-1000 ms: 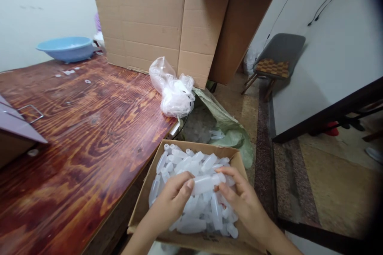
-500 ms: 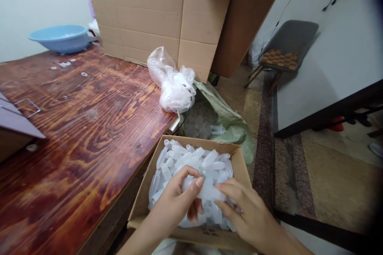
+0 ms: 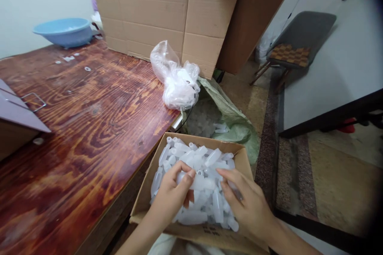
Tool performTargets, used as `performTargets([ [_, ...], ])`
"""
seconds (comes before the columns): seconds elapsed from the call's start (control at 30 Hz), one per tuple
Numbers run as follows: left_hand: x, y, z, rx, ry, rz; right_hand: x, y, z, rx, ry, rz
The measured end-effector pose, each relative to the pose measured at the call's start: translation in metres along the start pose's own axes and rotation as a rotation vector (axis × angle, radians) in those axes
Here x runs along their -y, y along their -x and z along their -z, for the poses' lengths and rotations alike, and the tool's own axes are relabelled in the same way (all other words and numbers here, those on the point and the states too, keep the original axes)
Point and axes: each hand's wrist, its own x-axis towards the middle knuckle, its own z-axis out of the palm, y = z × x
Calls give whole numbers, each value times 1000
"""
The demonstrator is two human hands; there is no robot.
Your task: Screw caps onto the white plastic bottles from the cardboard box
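Observation:
My left hand (image 3: 176, 183) is closed around one end of a translucent white plastic tube (image 3: 202, 183), held lying sideways above an open cardboard box (image 3: 143, 191). Many similar tubes (image 3: 193, 218), some showing a round open end, fill that box. My right hand (image 3: 247, 195) is curled over the box's right side, thumb and index finger a little apart. Something clear and pale shows between those fingers; what it is I cannot make out. A small gap separates the right fingertips from the held tube's end.
A reddish-brown wooden table (image 3: 98, 139) runs along the left, bearing a blue basin (image 3: 64, 34) and a tied plastic bag (image 3: 181, 87). Behind the box lies an open green woven sack (image 3: 236, 115). A large cardboard sheet (image 3: 149, 12) stands behind, and a grey chair (image 3: 311, 32) stands far right.
My hands have drawn apart, the right one leaving the tube's end. More of the tube shows in my left hand. The whole view has shifted slightly.

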Motion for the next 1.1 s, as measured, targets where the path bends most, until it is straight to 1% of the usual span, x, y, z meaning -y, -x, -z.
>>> performTargets([
  [0.03,0,1,0,-9,12,5,-2,1,2,-8,145,211],
  [0.07,0,1,0,-13,25,12,-4,1,3,11,250,362],
  [0.1,-1,3,-1,-12,36,19,-4,1,4,48,319,440],
  [0.13,-1,4,-1,-11,43,26,-4,1,5,84,358,458],
  [0.2,-2,6,-2,-8,45,31,-2,2,6,111,366,412],
  [0.33,-7,11,-3,-51,57,8,4,6,8,116,337,458],
  [0.43,-11,15,-4,-66,77,16,5,11,10,102,322,392],
  [0.53,-13,18,-4,-55,94,29,5,15,10,119,267,414],
  [0.63,-15,21,-5,-64,130,56,8,15,11,141,193,303],
  [0.67,-15,21,-6,-60,129,64,10,15,11,132,174,276],
  [0.7,-16,21,-8,-45,130,72,13,16,10,115,168,284],
  [0.77,-16,22,-14,-17,150,80,17,19,9,53,190,363],
  [0.83,-15,23,-22,6,202,105,19,25,5,-26,210,392],
  [0.9,-13,27,-29,12,209,98,18,32,1,-110,173,335],
  [0.97,-13,32,-34,28,145,49,16,40,-5,-159,67,202],
  [1.03,-17,34,-35,24,5,-64,14,42,-9,-180,-102,-1],
  [1.1,-28,25,-34,-13,-204,-256,13,38,-14,-211,-342,-249],
])
